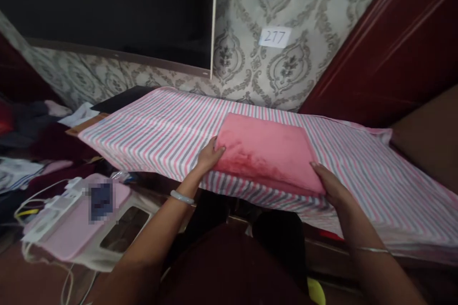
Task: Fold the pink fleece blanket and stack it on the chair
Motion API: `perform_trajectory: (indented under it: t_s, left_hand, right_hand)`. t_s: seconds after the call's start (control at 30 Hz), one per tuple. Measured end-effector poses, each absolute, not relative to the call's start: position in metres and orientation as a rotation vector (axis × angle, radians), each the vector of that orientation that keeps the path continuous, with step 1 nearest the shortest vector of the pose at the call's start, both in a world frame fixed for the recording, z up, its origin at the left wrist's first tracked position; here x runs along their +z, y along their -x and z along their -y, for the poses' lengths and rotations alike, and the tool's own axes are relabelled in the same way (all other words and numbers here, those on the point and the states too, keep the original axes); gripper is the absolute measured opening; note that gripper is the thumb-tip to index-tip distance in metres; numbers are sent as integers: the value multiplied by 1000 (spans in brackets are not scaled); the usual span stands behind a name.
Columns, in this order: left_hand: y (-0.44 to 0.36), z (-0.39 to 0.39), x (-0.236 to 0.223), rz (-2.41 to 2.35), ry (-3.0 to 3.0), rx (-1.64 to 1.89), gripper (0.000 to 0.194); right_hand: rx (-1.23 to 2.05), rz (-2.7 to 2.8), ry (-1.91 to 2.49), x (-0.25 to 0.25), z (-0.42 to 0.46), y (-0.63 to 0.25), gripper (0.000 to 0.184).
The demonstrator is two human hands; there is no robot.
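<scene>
One heap of mixed clothes (34,128) lies at the far left of the frame. Below it, at lower left, are one white power strip (60,206), white cables (39,191) and one pink-and-white case (60,231), with part of its top blurred and unreadable. One pale bangle (182,197) sits on the left wrist. The left hand (211,155) is open, fingers close together, pressed against the left edge of one folded pink cloth (268,152) and not closed around it. The cloth lies at centre frame, on one pink-and-grey striped sheet (150,138), near the sheet's lower edge. What lies under the sheet cannot be determined. The right hand (331,183) is also open, fingers slightly apart, resting on the cloth's lower right corner. One thin silver bangle (372,249) sits on the right wrist.

Assessment: the cloth appears soft, light and plush, and is likely to sag if raised by one end. The best hold would be at both side edges, where the hands now stand, with the fingers under the fold.

Upper centre, one card marked 277 (275,36) is fixed to patterned wallpaper (250,5). One dark red panel (386,43) occupies the upper right.
</scene>
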State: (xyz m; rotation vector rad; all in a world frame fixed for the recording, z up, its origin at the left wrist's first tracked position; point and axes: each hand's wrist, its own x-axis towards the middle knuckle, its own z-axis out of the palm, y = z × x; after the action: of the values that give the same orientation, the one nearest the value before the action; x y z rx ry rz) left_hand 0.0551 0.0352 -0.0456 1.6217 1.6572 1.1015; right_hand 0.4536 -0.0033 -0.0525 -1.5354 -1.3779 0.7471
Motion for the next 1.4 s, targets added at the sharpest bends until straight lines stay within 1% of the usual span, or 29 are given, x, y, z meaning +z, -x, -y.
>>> perform_trajectory:
  t_s: [0.1, 0.27, 0.3, 0.37, 0.43, 0.5, 0.53, 0.6, 0.67, 0.73, 0.83, 0.93, 1.03, 1.17, 1.23, 1.3, 1.4]
  left_hand:
    - [-55, -38, -47, -1656, -1602, 1140, 70]
    - [-51, -36, -38, -1717, -1616, 1111, 64]
    - [-52, -33, -33, -1766, -1682, 1107, 63]
    - [-59, -23, -20, -1857, -1928, 1119, 61]
    - [-76, -10, -7, -1835, -2282, 1080, 59]
    - [-101, 6, 2, -1658, -2617, 913, 58]
    - [-114, 13, 2, -1537, -2741, 811, 58]
    - [-136, 26, -5, -1338, -2886, 635, 62]
    - [-150, 33, -20, -1265, -2923, 548, 65]
    - [-155, 35, -37, -1274, -2920, 531, 66]
    - [-155, 32, -56, -1293, -2936, 561, 67]
    - [-154, 30, -61, -1298, -2958, 620, 68]
    - [-153, 30, -55, -1282, -2971, 652, 68]
    - [-144, 24, -32, -1290, -2963, 609, 53]
    - [-134, 15, -19, -1378, -2944, 603, 48]
    - [-122, 5, -13, -1518, -2906, 588, 49]
    - [-109, -7, -17, -1707, -2824, 504, 59]
  right_hand:
    - [873, 1161, 1550, -54, 6, -448, 57]
    - [776, 1111, 1649, -58, 5, -453, 76]
    - [696, 1155, 1681, -55, 7, -453, 78]
    - [416, 1325, 1713, -46, 15, -446, 77]
    - [86, 1569, 1653, -34, 26, -430, 69]
    - [-134, 1835, 1544, -24, 38, -405, 57]
    - [-187, 1961, 1509, -22, 44, -393, 53]
    - [-252, 2159, 1490, -27, 52, -371, 51]
    - [-298, 2266, 1511, -39, 57, -358, 51]
    - [-328, 2297, 1542, -53, 59, -354, 53]
    - [-346, 2267, 1573, -69, 58, -354, 56]
    - [-366, 2219, 1571, -74, 56, -352, 56]
    - [-359, 2225, 1546, -68, 54, -353, 54]
    - [-293, 2219, 1554, -50, 50, -368, 49]
    - [-329, 2169, 1610, -43, 45, -380, 49]
    - [-386, 2120, 1691, -42, 41, -390, 49]
    - [-411, 2102, 1767, -53, 38, -399, 52]
